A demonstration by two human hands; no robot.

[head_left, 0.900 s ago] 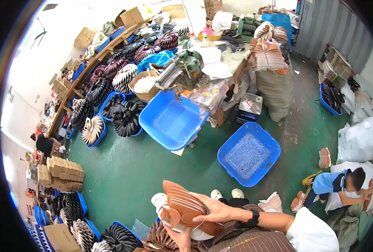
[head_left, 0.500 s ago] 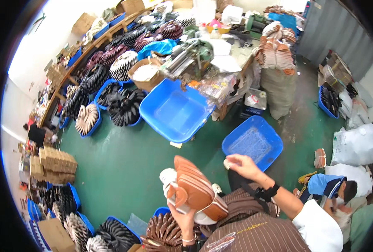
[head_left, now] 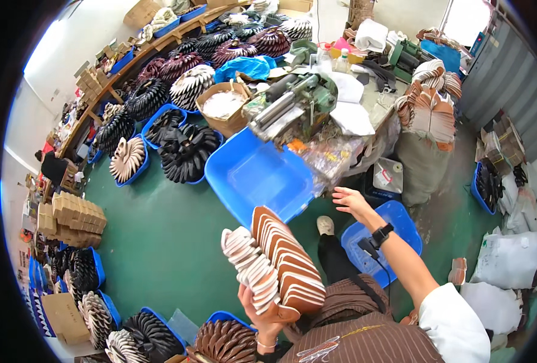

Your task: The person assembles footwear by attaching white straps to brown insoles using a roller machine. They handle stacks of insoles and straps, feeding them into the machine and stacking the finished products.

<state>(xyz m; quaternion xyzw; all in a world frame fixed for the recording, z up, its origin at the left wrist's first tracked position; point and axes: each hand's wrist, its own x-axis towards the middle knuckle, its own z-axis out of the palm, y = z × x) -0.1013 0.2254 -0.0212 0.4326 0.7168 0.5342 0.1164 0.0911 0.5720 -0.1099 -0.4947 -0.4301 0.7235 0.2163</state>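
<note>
My left hand [head_left: 257, 316] grips a thick stack of brown pieces with white edges [head_left: 289, 260] from below, near my lap. They look like cut shoe-upper parts, fanned in layers, with white curved ends on the left side. My right hand [head_left: 353, 202] is stretched out with its fingers apart and nothing in it. It hovers close to the right corner of a large blue tub [head_left: 244, 181] under a green bench machine [head_left: 302, 100]. Beneath my right forearm sits another blue tub [head_left: 406, 227], partly hidden by the arm.
A tall sack topped with brown pieces [head_left: 427, 172] stands at the far right. Blue bins of black and cream pieces [head_left: 128, 160] line the left side. A bin of dark brown pieces [head_left: 223, 345] is by my left wrist. White sacks [head_left: 510, 260] lie to the right.
My right hand has moved forward and opened from a pinch on a small pale item. The stack in my left hand has turned, showing its white-edged layers. The view has shifted.
</note>
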